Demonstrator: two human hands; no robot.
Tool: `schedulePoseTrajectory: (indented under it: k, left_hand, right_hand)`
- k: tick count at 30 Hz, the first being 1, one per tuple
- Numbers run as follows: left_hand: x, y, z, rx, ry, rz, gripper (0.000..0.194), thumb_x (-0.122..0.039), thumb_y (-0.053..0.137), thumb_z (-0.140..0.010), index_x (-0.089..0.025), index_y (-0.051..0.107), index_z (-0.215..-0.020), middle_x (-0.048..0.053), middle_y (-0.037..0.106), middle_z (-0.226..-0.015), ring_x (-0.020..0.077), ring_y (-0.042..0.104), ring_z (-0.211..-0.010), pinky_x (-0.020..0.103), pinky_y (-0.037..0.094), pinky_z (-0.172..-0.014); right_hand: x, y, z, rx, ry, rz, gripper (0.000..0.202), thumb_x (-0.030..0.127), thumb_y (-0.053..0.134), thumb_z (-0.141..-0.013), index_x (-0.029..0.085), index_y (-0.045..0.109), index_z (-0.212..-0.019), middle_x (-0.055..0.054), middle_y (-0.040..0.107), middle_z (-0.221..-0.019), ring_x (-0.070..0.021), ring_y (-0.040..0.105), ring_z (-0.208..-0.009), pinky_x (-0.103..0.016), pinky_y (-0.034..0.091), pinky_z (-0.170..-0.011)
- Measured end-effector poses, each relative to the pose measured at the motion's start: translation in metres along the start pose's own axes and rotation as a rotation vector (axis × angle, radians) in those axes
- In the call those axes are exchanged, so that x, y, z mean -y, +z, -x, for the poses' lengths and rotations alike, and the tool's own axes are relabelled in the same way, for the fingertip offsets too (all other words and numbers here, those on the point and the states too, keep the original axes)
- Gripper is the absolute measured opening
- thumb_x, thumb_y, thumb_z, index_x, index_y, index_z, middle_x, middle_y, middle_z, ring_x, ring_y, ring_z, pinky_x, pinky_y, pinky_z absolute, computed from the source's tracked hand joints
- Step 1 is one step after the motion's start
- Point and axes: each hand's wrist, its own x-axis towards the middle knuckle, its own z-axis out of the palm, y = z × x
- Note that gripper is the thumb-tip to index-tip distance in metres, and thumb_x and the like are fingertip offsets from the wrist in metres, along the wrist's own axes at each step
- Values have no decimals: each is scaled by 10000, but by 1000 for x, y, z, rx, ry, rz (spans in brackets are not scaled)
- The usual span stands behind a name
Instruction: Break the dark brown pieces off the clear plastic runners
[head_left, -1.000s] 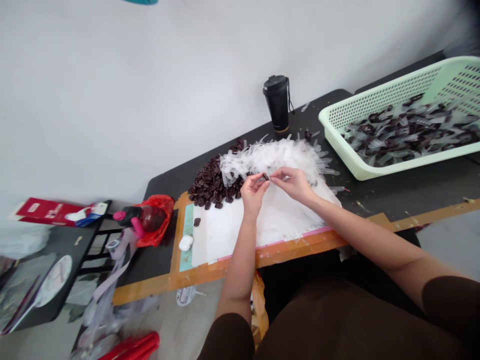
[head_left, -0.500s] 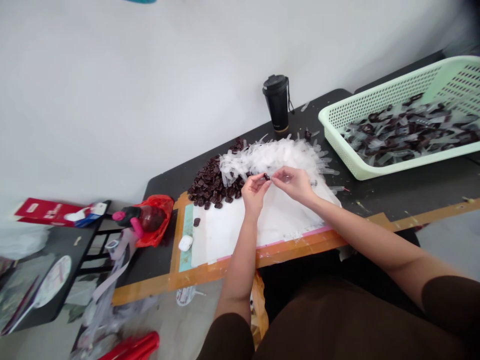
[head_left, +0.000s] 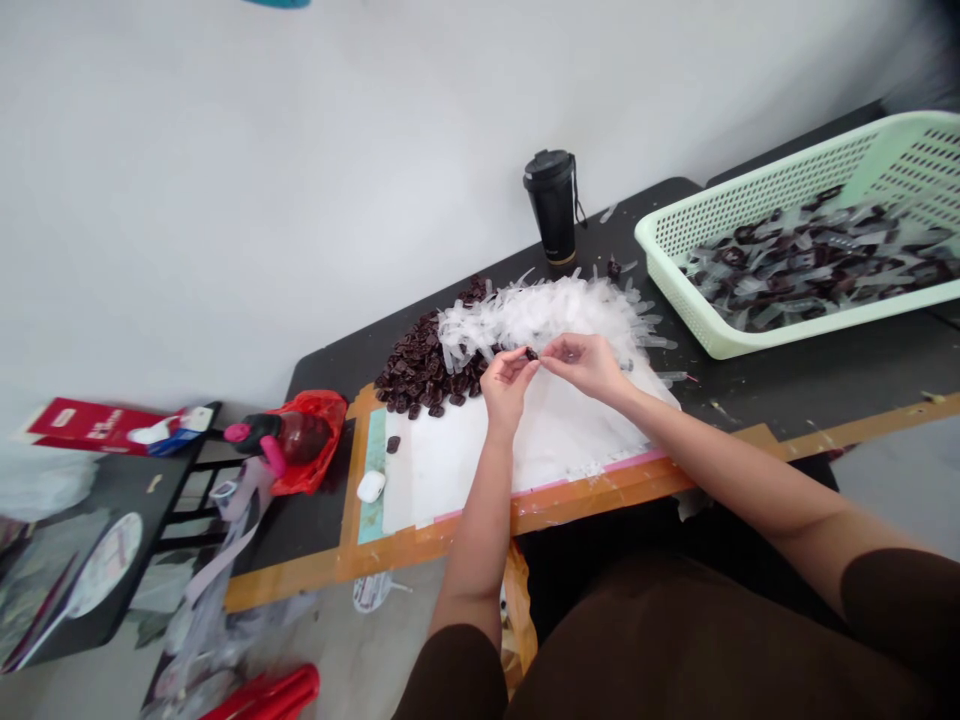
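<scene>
In the head view my left hand [head_left: 506, 382] pinches a small dark brown candy piece [head_left: 532, 353] between thumb and fingertips. My right hand [head_left: 583, 362] is closed at the right end of the same piece, thumb and forefinger pressed together; any wrapper between them is too small to make out. Both hands are above a white sheet [head_left: 450, 460] on the table. Just behind them lies a heap of translucent white wrappers [head_left: 547, 310]. To its left is a pile of loose dark pieces [head_left: 420, 370], and a single dark piece [head_left: 393, 444] lies apart.
A pale green basket [head_left: 679, 290] of wrapped dark pieces stands at the right. Behind the wrappers is a black lidded tumbler [head_left: 553, 210]. A white case [head_left: 370, 487] lies on the sheet's left side. Farther left, a dark bottle [head_left: 300, 438] sits in a red bag [head_left: 337, 405].
Both hands stay in nearly the same place, fingertips together at the dark piece. The piece looks slightly turned between the fingers. Nothing else has visibly moved.
</scene>
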Motion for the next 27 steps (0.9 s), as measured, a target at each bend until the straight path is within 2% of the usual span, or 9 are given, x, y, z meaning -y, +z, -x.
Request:
schedulePoseTrajectory:
  k: [4,6,14,23,27]
  left_hand:
    - [-1,2,2,26,-4,34,332,-279,826,-643,-185,690,-930,53,715,-939,168,677,-858,353,520,-861]
    - [-1,3,3,42,-5,47,331,-270,826,-644,-182,689,-933,58,715,-948,175,681,-867,360,520,-868]
    - [3,0,0,8,-20,83,367,-266,823,-650,-170,669,-970,77,719,-1033,186,678,-968,336,522,-885]
    - [7,-5,-1,51,6,73,361,-250,807,-675,-182,660,-998,84,713,-1082,189,676,-997,337,526,-896]
    - [6,-5,-2,65,-7,88,350,-263,805,-680,-177,660,-987,88,718,-1063,196,675,-999,354,532,-893]
  right_hand:
    - [2,3,3,-114,-32,19,174,334,656,-788,170,630,-735,-47,666,-707,-146,565,-613,-276,436,-589]
    - [3,3,4,-132,-56,47,179,340,652,-797,174,629,-736,-48,668,-704,-149,572,-617,-277,443,-594]
    - [3,4,7,-73,-193,143,147,314,628,-808,174,659,-774,-33,687,-698,-145,607,-616,-267,480,-603]
    - [1,3,6,-13,-221,163,114,258,614,-811,165,669,-773,-28,691,-695,-137,611,-604,-255,483,-601]
    - [5,3,7,-67,-218,159,135,284,610,-826,169,676,-799,-34,699,-716,-142,620,-624,-258,496,-613]
